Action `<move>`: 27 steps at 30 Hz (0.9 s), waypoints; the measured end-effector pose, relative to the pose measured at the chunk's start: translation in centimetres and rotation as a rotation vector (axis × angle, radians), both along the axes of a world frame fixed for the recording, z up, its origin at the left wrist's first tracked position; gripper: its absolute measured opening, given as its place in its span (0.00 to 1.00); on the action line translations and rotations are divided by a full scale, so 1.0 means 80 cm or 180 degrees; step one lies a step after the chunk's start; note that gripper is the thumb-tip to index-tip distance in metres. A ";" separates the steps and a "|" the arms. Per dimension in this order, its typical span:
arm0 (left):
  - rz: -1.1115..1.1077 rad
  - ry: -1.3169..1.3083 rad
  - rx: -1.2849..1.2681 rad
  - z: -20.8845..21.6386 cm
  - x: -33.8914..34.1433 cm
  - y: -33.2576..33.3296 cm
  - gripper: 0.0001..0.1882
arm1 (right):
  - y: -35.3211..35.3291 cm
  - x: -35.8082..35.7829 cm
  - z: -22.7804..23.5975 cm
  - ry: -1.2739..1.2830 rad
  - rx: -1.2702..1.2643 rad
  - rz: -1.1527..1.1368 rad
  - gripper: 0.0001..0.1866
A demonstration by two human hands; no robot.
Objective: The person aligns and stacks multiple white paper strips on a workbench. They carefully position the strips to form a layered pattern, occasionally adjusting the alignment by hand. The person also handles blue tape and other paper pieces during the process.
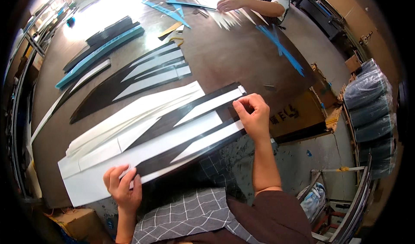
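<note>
At the table's near edge, a long black panel with tapered white strips [207,142] lies over a large white sheet [86,185]. My right hand [253,114] pinches the panel's right end between thumb and fingers. Beside its pointed left end is my left hand [123,185], fingers curled and closed on the tip and the white edge there. A second black panel with a white strip [210,107] lies just beyond, close to my right fingertips. Several cream-white tapered sheets [138,112] are layered to the left of it.
Farther back lie black panels with grey-white strips [151,71], a teal curved piece [101,56] and blue strips [283,49]. Across the table a co-worker's hand [231,4] rests near fanned white strips [222,19]. Cardboard boxes [298,116] and wrapped rolls [369,110] stand at the right.
</note>
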State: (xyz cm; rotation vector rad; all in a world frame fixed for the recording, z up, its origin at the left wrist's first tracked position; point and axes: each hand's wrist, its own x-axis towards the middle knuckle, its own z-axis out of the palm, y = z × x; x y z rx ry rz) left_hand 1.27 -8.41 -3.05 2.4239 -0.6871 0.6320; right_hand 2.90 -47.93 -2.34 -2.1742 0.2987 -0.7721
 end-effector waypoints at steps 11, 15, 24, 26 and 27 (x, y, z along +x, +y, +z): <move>0.0160 -0.0790 0.0531 -0.021 -0.004 0.013 0.06 | 0.002 0.006 -0.011 -0.0553 -0.0291 -0.0262 0.08; 0.0027 -0.1001 0.0846 -0.021 0.004 0.014 0.03 | 0.001 0.005 -0.012 -0.0490 -0.0427 -0.0285 0.07; -0.0005 -0.1001 0.0879 -0.015 0.006 0.012 0.03 | 0.005 0.007 -0.013 -0.0458 -0.0426 -0.0355 0.07; -0.0051 -0.1009 0.0914 -0.014 0.006 0.013 0.03 | 0.005 0.007 -0.012 -0.0454 -0.0426 -0.0361 0.07; -0.0086 -0.1019 0.0939 -0.013 0.007 0.013 0.03 | 0.005 0.006 -0.012 -0.0449 -0.0436 -0.0369 0.07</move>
